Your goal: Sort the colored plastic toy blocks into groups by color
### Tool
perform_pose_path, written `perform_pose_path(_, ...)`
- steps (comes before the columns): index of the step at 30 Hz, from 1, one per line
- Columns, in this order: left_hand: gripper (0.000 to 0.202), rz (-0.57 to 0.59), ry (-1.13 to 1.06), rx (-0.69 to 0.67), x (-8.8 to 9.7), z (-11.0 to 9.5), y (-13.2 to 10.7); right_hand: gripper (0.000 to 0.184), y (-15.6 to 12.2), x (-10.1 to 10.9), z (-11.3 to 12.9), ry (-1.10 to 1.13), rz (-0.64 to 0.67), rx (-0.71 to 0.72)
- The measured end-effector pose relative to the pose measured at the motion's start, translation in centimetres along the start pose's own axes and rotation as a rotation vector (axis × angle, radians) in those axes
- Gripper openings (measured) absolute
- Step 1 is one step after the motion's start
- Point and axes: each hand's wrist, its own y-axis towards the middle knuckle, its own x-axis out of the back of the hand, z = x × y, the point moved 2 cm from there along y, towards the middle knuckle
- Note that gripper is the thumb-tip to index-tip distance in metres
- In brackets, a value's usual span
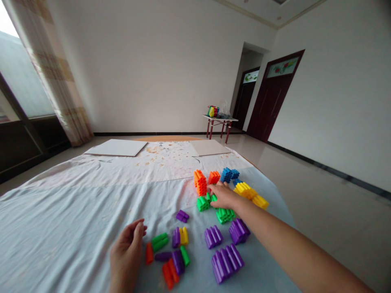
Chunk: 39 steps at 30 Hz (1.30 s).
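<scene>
My left hand (pixel 127 250) hovers at the lower left with its fingers loosely curled and nothing visible in them. Just right of it is a loose group of plastic tube blocks, including a green block (pixel 159 242), a red block (pixel 149 253) and a purple block (pixel 178 261). My right hand (pixel 224 196) reaches over the sorted blocks, thumb and fingers apart. Its fingertips are beside the orange blocks (pixel 200 183) and above the green blocks (pixel 203 204); the palm hides some pieces. Purple clusters (pixel 227 262) lie nearer me, below the right forearm.
Yellow blocks (pixel 246 190) and blue blocks (pixel 226 175) lie beyond my right hand. Two flat boards, a left board (pixel 117 147) and a right board (pixel 210 147), rest at the far end of the cloth-covered table (pixel 76 207). A small table (pixel 220 119) holding bags stands near the doorway.
</scene>
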Motion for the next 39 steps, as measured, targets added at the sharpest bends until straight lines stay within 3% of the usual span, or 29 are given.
perform_pose_path(12, 0.051, 0.005, -0.002, 0.03, 0.1, -0.2, -0.1, 0.016, -0.2, 0.8, 0.5, -0.025, -0.078, 0.013)
perform_pose_path(22, 0.048, -0.004, -0.018, 0.012, 0.1, -0.3, -0.1, 0.031, 0.4, 0.1, 1.1, -0.094, 0.006, 0.034)
perform_pose_path(39, 0.05, -0.002, -0.023, 0.026, 0.0, 0.1, 0.0, 0.035, 0.1, 0.1, 1.4, -0.123, 0.006, 0.028)
